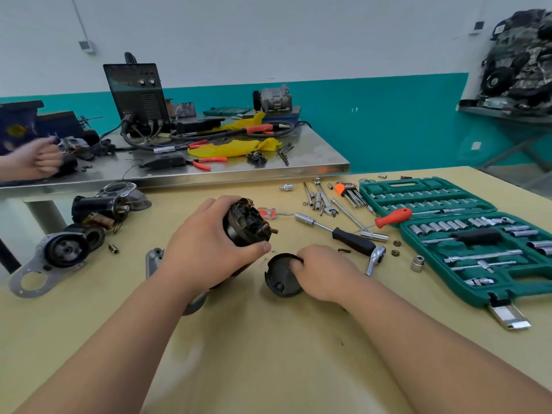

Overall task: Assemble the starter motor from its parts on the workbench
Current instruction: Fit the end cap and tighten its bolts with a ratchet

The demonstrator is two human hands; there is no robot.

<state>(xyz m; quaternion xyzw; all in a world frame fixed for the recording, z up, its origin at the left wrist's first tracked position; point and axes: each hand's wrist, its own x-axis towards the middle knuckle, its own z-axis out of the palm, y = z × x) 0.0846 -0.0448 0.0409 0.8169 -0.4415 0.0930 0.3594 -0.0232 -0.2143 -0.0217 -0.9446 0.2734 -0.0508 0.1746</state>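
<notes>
Tan workbench (268,354) fills the foreground, with a steel table (298,156) behind it and a white wall with a teal band beyond. At the far left of that steel table, another person's hand (33,159) rests among dark parts, beside a black machine with knobs (137,97).

On the tan bench at the left edge lies a silver mounting bracket (56,258) with a round black housing on it. Just behind it lies a black cylinder with copper terminals (98,206), against an aluminium casting (125,192).

Near the middle, the left hand (206,246) grips the motor body (245,222). Its fingers wrap over the top and the thumb presses the near side. The body is tilted, its brush end facing up and to the right. A silver metal piece (155,258) shows under the wrist; whether it is joined to the body cannot be told.

Just right of it, the black end cap (282,276) sits on the bench, apart from the motor body. The right hand (325,270) holds it, fingertips curled over its upper rim; the thumb is hidden.

Behind the hands lies a small orange-handled screwdriver (267,212). Further right, a ratchet (355,242) with a black grip lies on the bench, near loose sockets and nuts, and an orange hex key set (348,192) lies beyond it. A red-handled screwdriver (391,218) rests on the edge of the open green socket case (478,240) at the right.
</notes>
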